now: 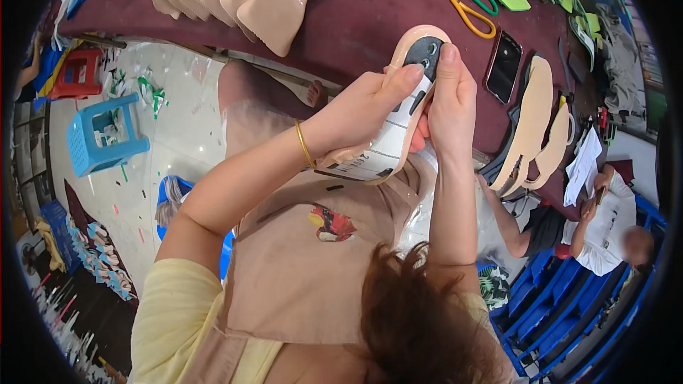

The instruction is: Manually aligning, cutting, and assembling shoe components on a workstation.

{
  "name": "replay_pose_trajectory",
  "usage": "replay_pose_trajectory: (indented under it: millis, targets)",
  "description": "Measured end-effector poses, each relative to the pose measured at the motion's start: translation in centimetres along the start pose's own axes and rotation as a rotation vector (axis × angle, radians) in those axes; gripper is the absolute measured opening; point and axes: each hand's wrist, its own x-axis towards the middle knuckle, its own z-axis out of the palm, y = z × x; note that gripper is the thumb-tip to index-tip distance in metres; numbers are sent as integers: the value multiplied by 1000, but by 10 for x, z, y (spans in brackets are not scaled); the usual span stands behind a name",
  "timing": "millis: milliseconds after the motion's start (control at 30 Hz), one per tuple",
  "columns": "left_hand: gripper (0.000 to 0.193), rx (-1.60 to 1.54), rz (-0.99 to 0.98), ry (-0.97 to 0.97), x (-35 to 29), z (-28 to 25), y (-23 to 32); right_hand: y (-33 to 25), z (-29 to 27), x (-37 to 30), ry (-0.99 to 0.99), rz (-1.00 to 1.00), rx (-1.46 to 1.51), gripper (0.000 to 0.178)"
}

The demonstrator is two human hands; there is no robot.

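An insole [376,151] with a beige rim and a white underside printed in black is held up over my lap, its narrow dark end pointing away. My left hand [366,110] grips it from the left side, thumb pressed onto the dark patch. On the other side my right hand [452,103] closes round its edge, with the thumb near the same dark end. Both thumbs lie close together. A row of overlapping glossy beige insoles [274,11] rests on the dark red table [348,11] ahead to the left.
Scissors [466,3] with green and orange handles and a phone [504,66] lie on the table. Beige sole pieces [530,124] hang over its right side. A blue stool [107,135] and a red stool [78,73] stand left. Another person [603,231] sits at right.
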Motion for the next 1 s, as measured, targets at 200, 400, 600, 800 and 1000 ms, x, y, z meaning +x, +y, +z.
replay_pose_trajectory:
  millis: [200,400,600,800,1000]
  targets:
    - [68,-69,-89,-10,6,-1,-4,-13,-31,13,-414,229,452,43]
    - [79,-20,-67,39,13,-3,1,6,-6,8,-279,18,328,51]
    - [74,55,-10,172,30,-5,-4,18,-8,-1,-288,2,303,66]
    - [87,23,-52,92,56,-7,38,33,-95,106,83,-305,-255,57]
    - [73,1656,475,506,108,-6,7,51,-140,170,312,-363,-1500,55]
